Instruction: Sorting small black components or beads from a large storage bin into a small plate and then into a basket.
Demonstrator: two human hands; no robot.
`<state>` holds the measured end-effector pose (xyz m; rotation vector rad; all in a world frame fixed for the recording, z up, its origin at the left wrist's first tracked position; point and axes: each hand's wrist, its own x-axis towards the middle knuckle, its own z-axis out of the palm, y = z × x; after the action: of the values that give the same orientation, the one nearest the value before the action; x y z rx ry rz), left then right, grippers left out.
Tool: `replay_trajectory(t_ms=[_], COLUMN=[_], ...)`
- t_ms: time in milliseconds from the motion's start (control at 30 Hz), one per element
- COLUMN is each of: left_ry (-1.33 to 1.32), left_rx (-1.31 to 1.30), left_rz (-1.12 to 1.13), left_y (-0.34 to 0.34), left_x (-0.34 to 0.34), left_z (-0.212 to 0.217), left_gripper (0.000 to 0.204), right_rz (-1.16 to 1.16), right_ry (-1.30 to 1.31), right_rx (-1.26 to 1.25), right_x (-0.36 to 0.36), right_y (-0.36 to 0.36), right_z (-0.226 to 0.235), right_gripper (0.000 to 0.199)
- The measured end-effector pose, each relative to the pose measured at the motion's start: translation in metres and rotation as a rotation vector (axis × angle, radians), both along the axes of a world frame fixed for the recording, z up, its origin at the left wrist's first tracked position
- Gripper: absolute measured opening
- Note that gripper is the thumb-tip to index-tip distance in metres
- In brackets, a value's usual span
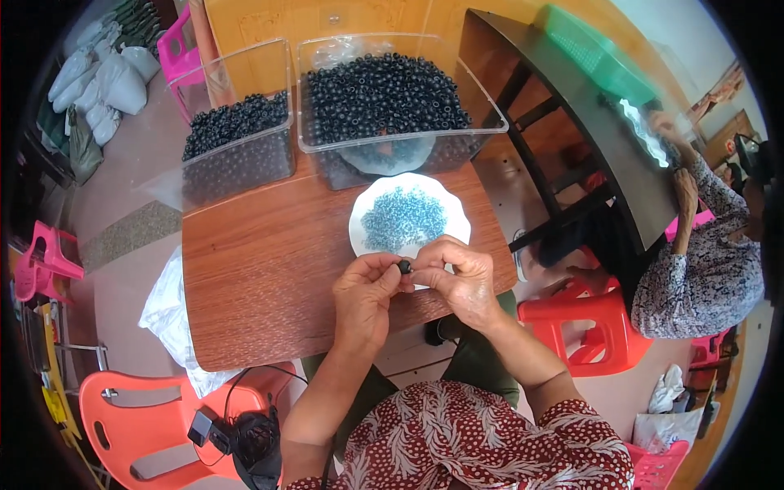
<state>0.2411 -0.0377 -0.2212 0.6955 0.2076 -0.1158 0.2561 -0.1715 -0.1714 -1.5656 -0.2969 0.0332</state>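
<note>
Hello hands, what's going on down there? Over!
Left fingers pinching small round black bead. Right fingers close beside it. White scalloped plate with tiny translucent-blue beads beyond. Nothing blocking.

Room left of plate [357, 227], bins [400, 140] beyond

Brown table [261, 286] in a tiled room

Beyond the table's far edge rises a yellow-brown wood panel [261, 24], with a pink chair [175, 57] past the far left corner. The floor [122, 310] is pale pinkish tile, crossed on the left by a speckled grey band [135, 235]. A pink stool [49, 263] stands well apart from the left edge; an orange chair [151, 433] sits just off the near left corner. Past the near right corner is a red stool [543, 314]. A dark desk [604, 131] on black legs stands past the right edge. A pale wall [653, 33] shows behind it. The light is soft, with a faint sheen on the table.
</note>
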Motion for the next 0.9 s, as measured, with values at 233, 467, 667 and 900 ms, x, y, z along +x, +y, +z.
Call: replay_trajectory(t_ms=[233,467,667,900], left_ry=[-0.057,-0.097,-0.226,-0.206], left_rx=[0.127,0.129,0.158,0.318], left_rz=[0.035,0.036,0.089,0.121], left_y=[-0.002,0.0,-0.002,-0.007], left_x=[0.0,0.001,-0.001,-0.003], left_z=[-0.001,-0.007,-0.003,0.006], left_gripper=[0.012,0.012,0.017,0.02], right_rz=[0.032,0.045,0.019,-0.05], right_ry=[-0.019,0.113,-0.044,0.079], right_rx=[-0.031,-0.033,-0.104,0.094], right_x=[0.004,0.007,0.011,0.008], right_y=[-0.003,-0.002,-0.005,-0.004], right_z=[-0.005,-0.001,-0.002,-0.017], right_gripper=[0.012,0.011,0.01,0.01])
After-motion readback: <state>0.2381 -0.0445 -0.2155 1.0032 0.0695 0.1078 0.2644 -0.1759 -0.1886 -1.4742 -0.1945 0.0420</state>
